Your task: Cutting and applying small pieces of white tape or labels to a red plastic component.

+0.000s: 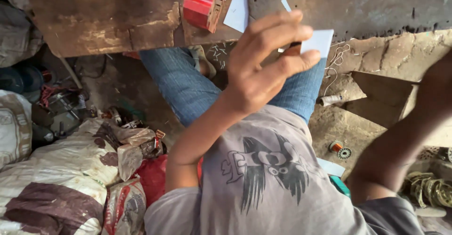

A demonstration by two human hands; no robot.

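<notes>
My left hand point(263, 65) is raised over my lap, its fingers pinched on a small white rectangular card point(320, 41) held just below the edge of the worn wooden bench point(103, 18). My right arm reaches up along the right side of the view. My right hand point(440, 84) is dark and blurred at the frame's edge, so its fingers cannot be made out. I am wearing blue jeans and a grey shirt with a bird print.
A red block-shaped part point(202, 2) and white paper pieces point(238, 9) lie on the bench. Stained sacks point(56, 178) and metal scrap crowd the left. On the dirt floor are a small wire spool point(335, 145), a white roll point(331, 99) and brass-coloured rings point(431, 188).
</notes>
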